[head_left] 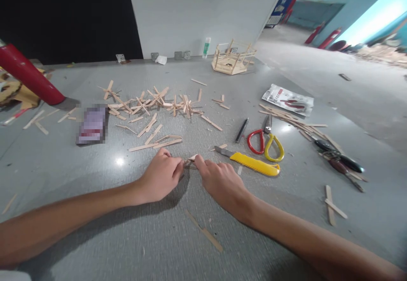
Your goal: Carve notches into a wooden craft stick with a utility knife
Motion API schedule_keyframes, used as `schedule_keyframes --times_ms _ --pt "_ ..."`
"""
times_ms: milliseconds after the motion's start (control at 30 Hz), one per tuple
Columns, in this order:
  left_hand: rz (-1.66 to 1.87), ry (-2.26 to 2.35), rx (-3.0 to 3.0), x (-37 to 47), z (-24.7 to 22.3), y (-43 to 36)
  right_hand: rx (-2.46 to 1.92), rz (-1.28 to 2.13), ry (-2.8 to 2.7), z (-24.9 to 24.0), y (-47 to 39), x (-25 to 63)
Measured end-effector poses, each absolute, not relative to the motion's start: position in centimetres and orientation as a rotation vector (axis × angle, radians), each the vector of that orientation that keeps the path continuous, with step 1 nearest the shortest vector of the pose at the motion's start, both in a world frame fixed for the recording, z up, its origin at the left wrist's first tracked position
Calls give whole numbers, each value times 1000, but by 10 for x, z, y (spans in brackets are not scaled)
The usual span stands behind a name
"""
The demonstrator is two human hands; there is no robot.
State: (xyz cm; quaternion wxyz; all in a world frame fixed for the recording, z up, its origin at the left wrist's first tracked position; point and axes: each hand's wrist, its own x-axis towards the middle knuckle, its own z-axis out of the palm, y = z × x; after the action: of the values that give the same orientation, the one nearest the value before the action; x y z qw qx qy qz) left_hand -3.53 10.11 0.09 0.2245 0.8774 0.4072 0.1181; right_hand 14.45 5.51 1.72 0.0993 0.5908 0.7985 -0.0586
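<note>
Near the middle of the grey table, my left hand (162, 175) is closed around the left end of a small wooden piece (192, 158). The fingers of my right hand (221, 181) pinch its right end, so the piece spans the narrow gap between both hands and is partly covered. Just beyond my right hand lies a yellow utility knife (256, 164) with its blade pointing left. Scissors (274, 147) with one red and one yellow handle rest behind the knife, beside a black pen (242, 130). Loose wooden sticks (155, 103) are scattered beyond my left hand.
A hexagonal stick frame (232, 62) and a glue tube (206, 48) stand at the back. A blurred purple packet (93, 124) and a red post (32, 75) are left. On the right are a white packet (289, 100), pliers (338, 156) and crossed sticks (330, 204).
</note>
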Motion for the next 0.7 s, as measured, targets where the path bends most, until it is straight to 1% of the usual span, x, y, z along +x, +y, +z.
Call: schedule_keyframes --times_ms 467,700 --pt "258 1182 2386 -34 2 106 1698 -123 2371 16 54 143" --pt "266 1113 2309 -35 6 109 1680 -53 2411 14 53 145"
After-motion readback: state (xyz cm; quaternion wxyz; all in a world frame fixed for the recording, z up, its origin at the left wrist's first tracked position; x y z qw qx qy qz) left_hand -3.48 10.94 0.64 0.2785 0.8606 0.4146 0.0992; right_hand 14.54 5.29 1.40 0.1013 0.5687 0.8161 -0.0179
